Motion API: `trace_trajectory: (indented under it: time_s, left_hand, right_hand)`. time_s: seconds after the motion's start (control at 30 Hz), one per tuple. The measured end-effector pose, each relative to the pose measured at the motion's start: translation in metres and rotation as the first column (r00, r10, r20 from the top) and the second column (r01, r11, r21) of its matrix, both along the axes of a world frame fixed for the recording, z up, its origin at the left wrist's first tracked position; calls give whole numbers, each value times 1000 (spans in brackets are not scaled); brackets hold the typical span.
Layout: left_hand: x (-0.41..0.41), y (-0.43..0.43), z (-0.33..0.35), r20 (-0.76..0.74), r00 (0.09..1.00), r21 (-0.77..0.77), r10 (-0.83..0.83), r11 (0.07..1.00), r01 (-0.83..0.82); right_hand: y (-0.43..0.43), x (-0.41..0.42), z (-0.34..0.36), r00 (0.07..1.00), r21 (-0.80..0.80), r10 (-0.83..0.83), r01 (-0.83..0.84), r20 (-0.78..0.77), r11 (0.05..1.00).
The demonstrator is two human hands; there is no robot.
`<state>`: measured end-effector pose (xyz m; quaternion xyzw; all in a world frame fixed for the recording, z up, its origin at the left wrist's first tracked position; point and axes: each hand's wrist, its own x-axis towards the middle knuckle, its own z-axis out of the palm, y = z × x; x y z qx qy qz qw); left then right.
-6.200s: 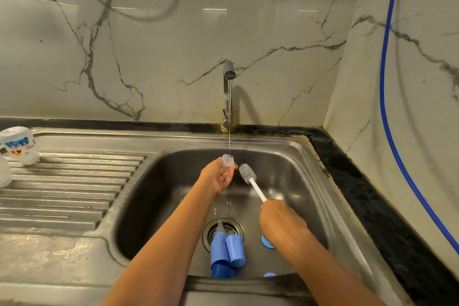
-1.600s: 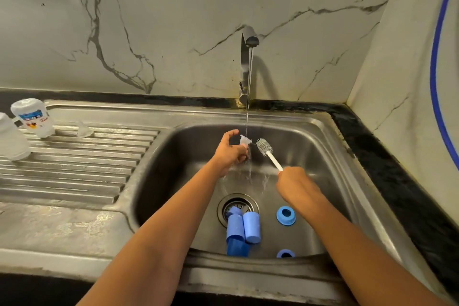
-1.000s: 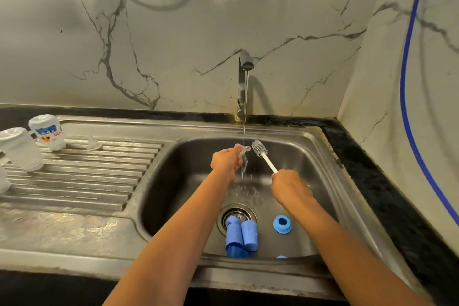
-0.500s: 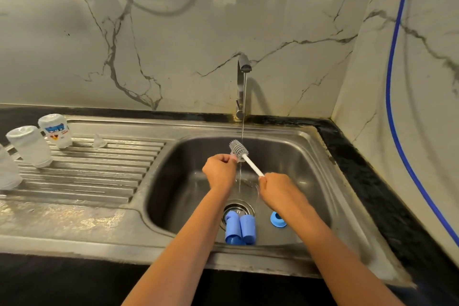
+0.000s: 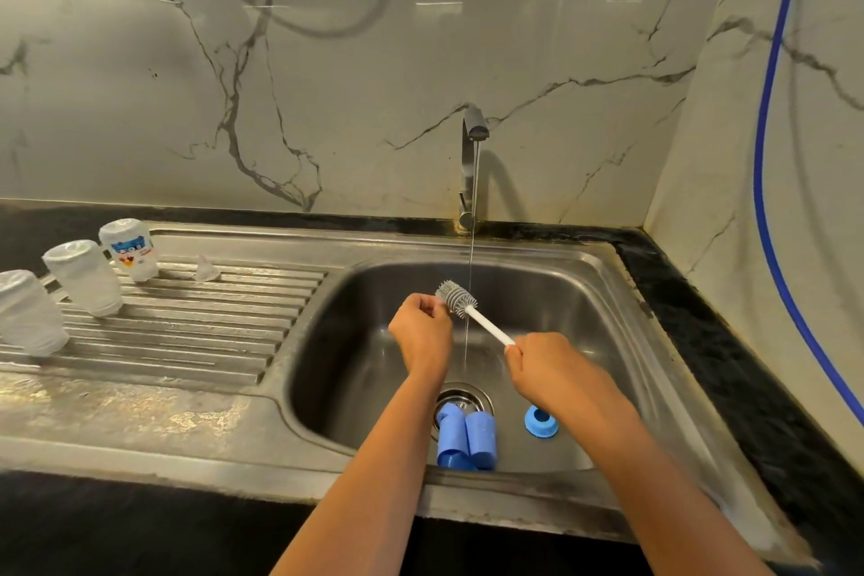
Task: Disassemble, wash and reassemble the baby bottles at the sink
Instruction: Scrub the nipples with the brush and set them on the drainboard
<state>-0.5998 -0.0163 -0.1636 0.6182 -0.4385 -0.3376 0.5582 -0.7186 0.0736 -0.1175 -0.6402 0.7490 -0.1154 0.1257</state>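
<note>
Your right hand (image 5: 556, 369) fisted round brush (image 5: 457, 296) handle; left hand (image 5: 422, 332) pinching beside bristles, content hidden. Bottle (image 5: 130, 248) left of sink (image 5: 608, 295): label unreadable.

Light: warm, moderately bright, from overhead.
Glare: streaks on the marble wall (image 5: 421, 37) above the left hand (image 5: 423, 334); sheen on the draining board (image 5: 187, 323) to its left.
Shadows: tap (image 5: 472, 164) shadow cast rightward; soft shade under both forearms.
Distortion: wide-angle bending at the edges.
Focus: sharp centrally, slight softness at the edges.
</note>
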Motion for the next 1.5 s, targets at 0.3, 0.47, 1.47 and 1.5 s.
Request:
trace_trajectory:
  time_s: [0.3, 0.47, 1.47, 1.5]
  left_hand:
    - [-4, -4, -5, 163, 979, -121, -123, 982, 144]
    - [-2, -10, -6, -72, 978, 24, -194, 980, 196]
    - [8, -7, 5, -612, 760, -73, -218, 973, 220]
    - [7, -7, 4, -574, 785, -82, -233, 970, 228]
  right_hand:
    - [-7, -4, -1, 998, -19, -70, 70, 5, 997]
    - [-6, -6, -2, 999, -31, -48, 48, 7, 998]
    - [-4, 0, -3, 997, -51, 18, -14, 73, 999]
    - [-5, 0, -4, 997, -59, 15, -11, 74, 998]
